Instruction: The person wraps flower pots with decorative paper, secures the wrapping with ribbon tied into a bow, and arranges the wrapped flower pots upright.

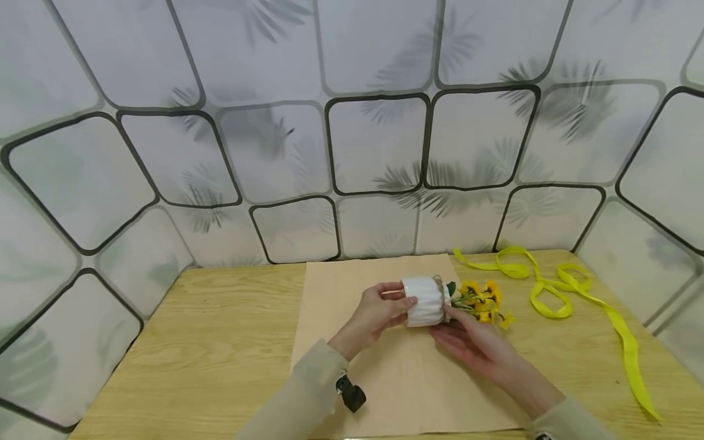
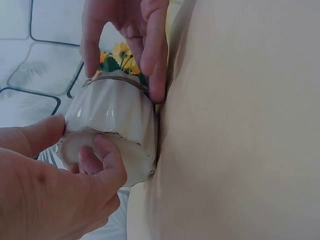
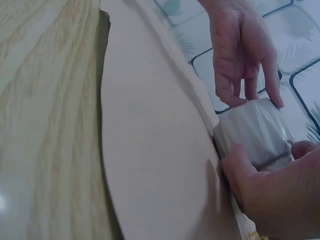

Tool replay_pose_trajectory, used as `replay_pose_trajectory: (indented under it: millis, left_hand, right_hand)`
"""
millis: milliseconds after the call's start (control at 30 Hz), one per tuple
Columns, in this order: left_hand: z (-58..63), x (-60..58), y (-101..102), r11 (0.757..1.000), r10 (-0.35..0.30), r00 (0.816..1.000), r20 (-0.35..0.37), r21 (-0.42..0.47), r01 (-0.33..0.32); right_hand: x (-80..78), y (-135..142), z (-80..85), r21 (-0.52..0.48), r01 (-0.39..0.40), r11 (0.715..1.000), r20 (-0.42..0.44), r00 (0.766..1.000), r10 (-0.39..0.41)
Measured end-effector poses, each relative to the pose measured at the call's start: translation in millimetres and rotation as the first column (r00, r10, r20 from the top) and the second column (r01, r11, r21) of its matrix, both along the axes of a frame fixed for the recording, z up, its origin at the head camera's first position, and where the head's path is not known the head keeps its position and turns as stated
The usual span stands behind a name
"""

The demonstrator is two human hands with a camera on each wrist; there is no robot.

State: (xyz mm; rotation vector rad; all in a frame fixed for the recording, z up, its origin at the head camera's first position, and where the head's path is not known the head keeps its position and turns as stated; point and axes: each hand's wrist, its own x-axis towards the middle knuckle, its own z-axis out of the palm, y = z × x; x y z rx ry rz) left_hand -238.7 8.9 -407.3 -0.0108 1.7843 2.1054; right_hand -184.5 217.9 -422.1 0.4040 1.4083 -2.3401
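Note:
A white fluted flowerpot (image 1: 425,302) lies on its side on a sheet of brown paper (image 1: 352,278), its mouth facing right. Yellow flowers (image 1: 480,300) with green leaves stick out of the mouth, and a thin twine (image 2: 120,80) circles the neck. My left hand (image 1: 379,311) grips the base end, thumb on the side wall and fingertips against the bottom, as the left wrist view (image 2: 55,185) shows. At the neck end, my right hand (image 1: 478,348) holds the pot between thumb and fingers on either side of the rim. In the right wrist view the flowers are mostly hidden.
Beyond the flowers, a long yellow ribbon (image 1: 627,336) lies in loops along the right side of the wooden table (image 1: 220,330). A pale curtain-like backdrop (image 1: 379,146) with dark outlines and leaf prints stands behind and beside the table. A black device (image 1: 351,394) hangs at the left wrist.

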Motion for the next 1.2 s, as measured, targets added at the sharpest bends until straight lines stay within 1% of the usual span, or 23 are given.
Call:
replay_pose_trajectory:
  millis: [100,167,233,300,367,400,500,567,633,700,733,767,800,833,867,933,967,1033,1067,1100,1133,1167,1200]
  left_hand:
    - [-0.1,0.8,-1.1,1.000,-0.011,1.000,0.006,-0.004,0.011]
    - [-0.4,1.4,-1.5,1.000,-0.018,1.000,0.009,-0.005,0.018]
    - [-1.0,1.8,-1.6,1.000,-0.020,1.000,0.010,-0.003,0.020]
    - [-1.6,1.9,-1.5,1.000,-0.017,1.000,0.012,0.001,0.017]
    - [-2.2,1.7,-1.5,1.000,-0.014,1.000,0.014,0.004,0.014]
    - [-2.2,1.6,-1.7,1.000,-0.014,1.000,0.014,0.007,0.014]
    - [-2.0,1.6,-2.6,1.000,-0.016,1.000,0.013,0.014,0.016]
    - [-1.6,2.2,-4.0,0.999,-0.030,1.000,0.000,0.014,0.030]
    - [-0.7,3.1,-5.9,0.999,-0.050,0.999,-0.021,0.001,0.050]
    - [0.0,4.0,-9.1,0.996,-0.080,0.996,-0.046,-0.028,0.079]
    - [-0.1,4.4,-11.2,0.994,-0.099,0.993,-0.062,-0.049,0.096]
    - [0.2,4.8,-14.1,0.991,-0.121,0.990,-0.073,-0.070,0.116]
    - [0.5,5.2,-17.7,0.985,-0.146,0.985,-0.086,-0.100,0.138]
    - [1.3,5.9,-22.3,0.978,-0.176,0.980,-0.093,-0.127,0.164]
    - [2.0,6.5,-28.0,0.968,-0.211,0.972,-0.106,-0.162,0.193]
    - [5.7,8.5,-41.8,0.940,-0.279,0.952,-0.127,-0.238,0.243]
    - [8.8,9.6,-50.0,0.922,-0.310,0.941,-0.140,-0.284,0.261]
    - [14.4,11.6,-68.1,0.885,-0.350,0.922,-0.168,-0.382,0.266]
    - [16.8,12.4,-77.7,0.865,-0.358,0.916,-0.183,-0.435,0.251]
    - [19.2,13.5,-87.3,0.843,-0.357,0.913,-0.197,-0.489,0.224]
    - [21.1,14.6,-96.8,0.816,-0.347,0.913,-0.212,-0.548,0.183]
    - [22.3,15.8,-106.2,0.785,-0.335,0.915,-0.224,-0.604,0.140]
    - [23.0,17.1,-115.3,0.751,-0.321,0.918,-0.232,-0.653,0.098]
  right_hand:
    - [1.1,5.5,-1.1,0.099,-0.052,0.994,-0.029,0.998,0.055]
    - [0.5,9.3,-2.4,0.199,-0.084,0.976,-0.057,0.994,0.097]
    - [-0.2,10.5,-3.0,0.305,-0.089,0.948,-0.075,0.990,0.117]
    - [-1.0,10.9,-2.9,0.422,-0.071,0.904,-0.099,0.987,0.124]
    - [-1.6,10.9,-1.3,0.552,-0.033,0.834,-0.132,0.983,0.126]
    - [-1.5,10.5,-0.1,0.611,-0.011,0.791,-0.146,0.981,0.126]
    - [-0.9,11.5,5.5,0.786,0.070,0.614,-0.208,0.966,0.156]
    - [0.7,12.6,11.0,0.848,0.119,0.516,-0.249,0.949,0.191]
    - [2.5,13.4,17.2,0.881,0.181,0.437,-0.306,0.923,0.234]
    - [3.7,14.1,23.0,0.877,0.266,0.399,-0.389,0.882,0.267]
    - [3.7,14.8,25.0,0.867,0.326,0.378,-0.444,0.849,0.286]
    - [3.1,15.3,26.5,0.848,0.393,0.356,-0.503,0.808,0.306]
    - [2.1,16.3,27.7,0.819,0.457,0.347,-0.562,0.762,0.321]
    - [0.8,17.3,28.3,0.785,0.523,0.332,-0.617,0.710,0.339]
    - [-1.2,18.6,28.2,0.742,0.585,0.327,-0.670,0.649,0.360]
    - [-5.8,21.4,28.0,0.659,0.670,0.341,-0.745,0.518,0.421]
    - [-8.5,22.6,28.0,0.627,0.690,0.362,-0.765,0.457,0.453]
    - [-13.3,24.8,28.2,0.583,0.712,0.392,-0.777,0.348,0.525]
    - [-15.8,25.6,28.4,0.573,0.712,0.405,-0.770,0.301,0.562]
    - [-17.9,26.1,28.7,0.572,0.710,0.410,-0.755,0.262,0.601]
    - [-19.9,26.5,28.8,0.576,0.703,0.417,-0.739,0.230,0.633]
    - [-21.8,26.7,28.5,0.583,0.695,0.421,-0.721,0.203,0.663]
    - [-23.1,26.5,28.5,0.593,0.689,0.418,-0.700,0.184,0.690]
